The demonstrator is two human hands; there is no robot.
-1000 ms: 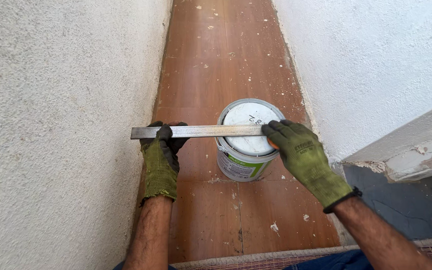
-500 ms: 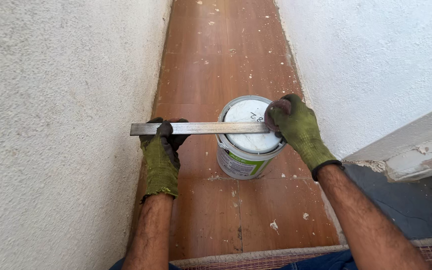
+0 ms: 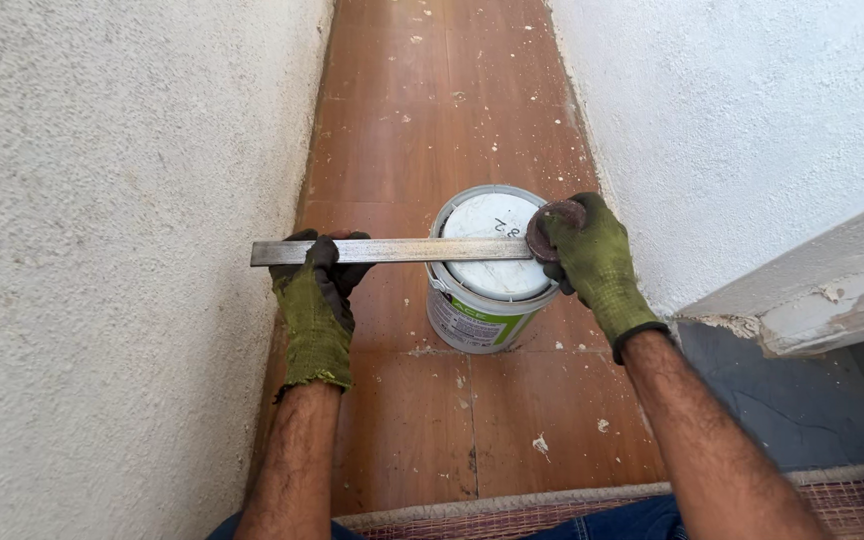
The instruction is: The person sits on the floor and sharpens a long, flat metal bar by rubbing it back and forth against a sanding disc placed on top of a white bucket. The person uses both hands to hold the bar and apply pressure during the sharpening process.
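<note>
Flat metal bar (image 3: 392,251) held level across the top of a white paint can (image 3: 492,270), long axis running left to right, crosswise to the narrow corridor. Can stands on the reddish tile floor (image 3: 432,120), between two rough plaster walls. Left hand (image 3: 317,290), green glove, closed around the bar close to its left end, out beyond the can's side. Right hand (image 3: 582,255) wrapped over the bar's right end at the can's right rim, fingers curled; it sits nearer the can. Both forearms reach forward, wrists low.
</note>
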